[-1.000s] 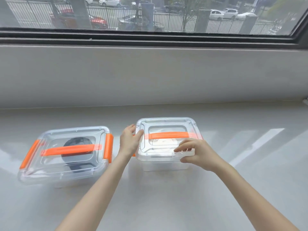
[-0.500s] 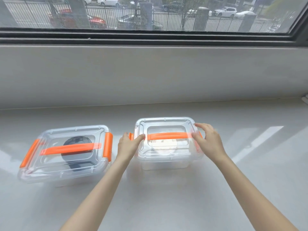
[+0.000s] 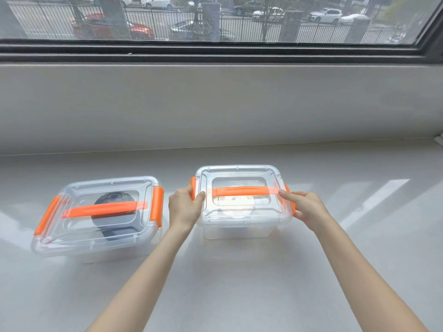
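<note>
Two clear plastic boxes with orange handles and side latches stand on a pale sill. The right box [image 3: 242, 219] holds something white, dimly seen through its lid. My left hand [image 3: 183, 207] grips its left side, thumb on the lid and fingers curled over the orange latch there. My right hand [image 3: 305, 207] holds the right side, with the thumb lying on the lid edge and fingers wrapped round the right latch. The left box [image 3: 100, 240] is untouched, with a dark round object inside and both latches down.
The sill surface [image 3: 239, 283] is glossy and pale, with window light reflecting at the right. A grey wall [image 3: 215, 104] rises behind the boxes under a dark window frame. A small white thing [image 3: 439, 140] shows at the far right edge.
My right hand left the lid's front edge and moved to the right side of the right box, settling on the latch. My left hand stayed at the left latch.
</note>
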A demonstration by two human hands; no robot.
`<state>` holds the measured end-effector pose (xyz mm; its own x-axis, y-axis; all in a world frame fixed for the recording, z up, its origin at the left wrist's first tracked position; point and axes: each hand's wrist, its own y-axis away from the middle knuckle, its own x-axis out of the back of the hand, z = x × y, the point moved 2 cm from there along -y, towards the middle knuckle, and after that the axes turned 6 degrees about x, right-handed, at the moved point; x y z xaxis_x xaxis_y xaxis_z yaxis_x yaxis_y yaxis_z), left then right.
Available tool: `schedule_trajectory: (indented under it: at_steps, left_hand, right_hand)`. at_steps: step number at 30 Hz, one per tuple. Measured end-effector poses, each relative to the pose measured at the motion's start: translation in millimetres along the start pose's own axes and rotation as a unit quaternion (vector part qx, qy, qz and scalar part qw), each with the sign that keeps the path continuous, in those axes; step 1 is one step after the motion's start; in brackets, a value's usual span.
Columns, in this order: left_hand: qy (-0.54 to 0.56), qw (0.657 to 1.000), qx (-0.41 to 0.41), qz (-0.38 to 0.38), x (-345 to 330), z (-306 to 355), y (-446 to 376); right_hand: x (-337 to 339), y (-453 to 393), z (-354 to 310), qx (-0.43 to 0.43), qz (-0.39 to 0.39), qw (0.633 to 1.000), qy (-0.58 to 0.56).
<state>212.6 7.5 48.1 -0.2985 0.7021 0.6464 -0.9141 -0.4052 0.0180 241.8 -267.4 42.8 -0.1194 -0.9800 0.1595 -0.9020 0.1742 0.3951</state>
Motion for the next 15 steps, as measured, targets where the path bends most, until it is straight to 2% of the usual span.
schedule_trajectory:
  at_steps: [6, 9, 12, 15]
  left_hand:
    - [-0.215, 0.971, -0.099, 0.034, -6, 4, -5]
    - [-0.239, 0.965, -0.102, 0.033, -8, 2, -5]
    - [-0.242, 0.964, -0.105, 0.035, -9, 2, -5]
    - [-0.227, 0.968, -0.103, 0.032, -8, 1, -5]
  right_hand:
    - [-3, 1, 1, 0.019, 0.016, 0.999, -0.027]
    - [-3, 0, 0, 0.042, 0.037, 0.998, -0.005]
    - [-7, 4, -1, 0.102, 0.091, 0.99, 0.048]
    - [-21, 14, 0, 0.208, 0.163, 0.943, 0.201]
